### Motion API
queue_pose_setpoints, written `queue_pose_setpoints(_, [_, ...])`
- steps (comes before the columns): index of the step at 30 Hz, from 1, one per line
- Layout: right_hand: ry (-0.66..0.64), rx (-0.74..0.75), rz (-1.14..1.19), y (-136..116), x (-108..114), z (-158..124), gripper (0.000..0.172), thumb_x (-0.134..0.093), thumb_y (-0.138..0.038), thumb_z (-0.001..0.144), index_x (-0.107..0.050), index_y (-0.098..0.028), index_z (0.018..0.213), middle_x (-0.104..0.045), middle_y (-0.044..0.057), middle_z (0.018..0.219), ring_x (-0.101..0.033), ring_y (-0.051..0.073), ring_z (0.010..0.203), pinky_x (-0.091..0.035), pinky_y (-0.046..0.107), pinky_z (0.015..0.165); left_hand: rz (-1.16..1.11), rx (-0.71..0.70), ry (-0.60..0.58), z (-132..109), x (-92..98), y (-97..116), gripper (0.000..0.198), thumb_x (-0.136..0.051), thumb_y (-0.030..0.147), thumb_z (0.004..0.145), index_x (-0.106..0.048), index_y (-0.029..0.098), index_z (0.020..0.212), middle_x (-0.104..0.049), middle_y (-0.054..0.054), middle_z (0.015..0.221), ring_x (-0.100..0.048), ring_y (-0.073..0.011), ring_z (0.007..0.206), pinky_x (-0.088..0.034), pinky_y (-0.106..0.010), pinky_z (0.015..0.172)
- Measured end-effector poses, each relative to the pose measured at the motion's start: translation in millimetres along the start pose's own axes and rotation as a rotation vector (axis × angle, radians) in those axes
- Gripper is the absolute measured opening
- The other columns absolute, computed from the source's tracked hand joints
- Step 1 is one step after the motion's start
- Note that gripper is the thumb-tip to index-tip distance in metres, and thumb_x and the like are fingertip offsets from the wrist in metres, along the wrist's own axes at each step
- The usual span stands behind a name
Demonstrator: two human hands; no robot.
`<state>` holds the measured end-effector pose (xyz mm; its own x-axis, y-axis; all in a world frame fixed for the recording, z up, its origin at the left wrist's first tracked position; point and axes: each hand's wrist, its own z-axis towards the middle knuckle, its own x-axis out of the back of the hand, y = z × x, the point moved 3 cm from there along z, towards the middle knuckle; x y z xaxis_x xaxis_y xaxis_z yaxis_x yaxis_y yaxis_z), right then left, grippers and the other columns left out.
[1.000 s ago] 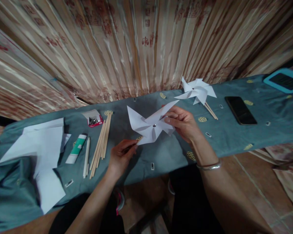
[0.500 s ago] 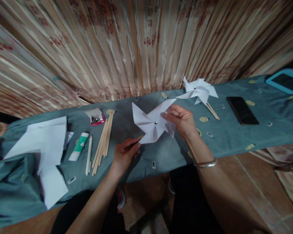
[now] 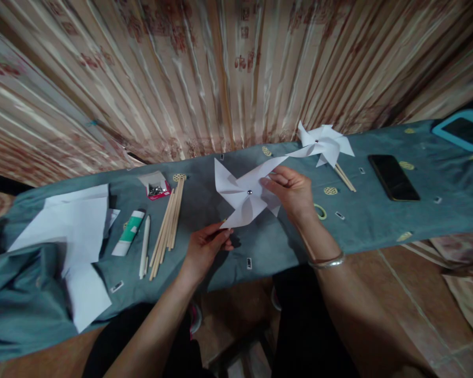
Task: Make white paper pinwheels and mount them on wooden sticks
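Note:
A white paper pinwheel (image 3: 242, 202) with a shiny round pin at its centre is held up above the cloth. My right hand (image 3: 294, 194), with a silver bangle at the wrist, pinches its right side between thumb and fingers. At the lower left blade tip, my left hand (image 3: 207, 249) has its thumb and fingers closed on the paper's end. Whether a stick is behind the pinwheel is hidden. Beyond my right hand lies a second white pinwheel (image 3: 326, 144) with wooden sticks (image 3: 345, 177) showing under it.
Left of my hands lie several wooden sticks (image 3: 167, 226), a white pen (image 3: 144, 247), a green-and-white tube (image 3: 129, 233), an open box of pins (image 3: 157, 189) and white paper sheets (image 3: 82, 226). A phone (image 3: 393, 177), a tape roll (image 3: 320, 211) and a blue-framed device (image 3: 441, 128) lie right. A curtain (image 3: 205, 79) hangs behind.
The held pinwheel has risen slightly and tilted a little. My left fingers have shifted slightly at its lower blade tip. The right hand keeps its grip, and the tape roll shows more.

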<state>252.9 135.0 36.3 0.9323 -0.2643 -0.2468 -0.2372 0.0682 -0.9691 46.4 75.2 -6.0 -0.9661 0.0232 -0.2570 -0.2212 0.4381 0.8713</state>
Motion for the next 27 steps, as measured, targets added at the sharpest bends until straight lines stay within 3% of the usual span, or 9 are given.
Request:
queue_pose_setpoints(11, [0.029, -0.018, 0.013, 7.4, 1.1, 0.9, 0.03, -0.085, -0.023, 0.055, -0.076, -0.028, 0.083, -0.075, -0.005, 0.074, -0.066, 0.016, 0.064, -0.056, 0.031, 0.062, -0.239, 0.137, 0.005, -3.2, -3.9, -1.3, 0.04, -0.094, 0.024, 0.044, -0.076, 0.013, 0.077, -0.073, -0.004, 0.075, -0.067, -0.0115, 0.065, -0.059, -0.026, 0.069])
queue_pose_setpoints(20, [0.018, -0.09, 0.034, 5.9, -4.5, -1.2, 0.033, -0.088, -0.03, 0.052, -0.075, -0.025, 0.081, -0.073, -0.004, 0.067, -0.066, 0.016, 0.061, -0.055, 0.031, 0.061, -0.235, 0.111, 0.008, -3.6, -4.0, -5.2, 0.034, -0.092, 0.022, 0.051, -0.076, 0.015, 0.08, -0.075, -0.003, 0.079, -0.068, -0.0109, 0.069, -0.057, -0.025, 0.073])
queue_pose_setpoints(27, [-0.02, -0.173, 0.075, 9.7, -5.3, -3.7, 0.027, -0.087, -0.031, 0.053, -0.075, -0.023, 0.076, -0.075, -0.001, 0.069, -0.063, 0.015, 0.054, -0.05, 0.027, 0.051, -0.163, 0.057, 0.046, -2.7, -2.8, -5.5, 0.034, -0.091, 0.024, 0.052, -0.078, 0.017, 0.082, -0.077, -0.005, 0.083, -0.068, -0.0132, 0.075, -0.053, -0.024, 0.071])
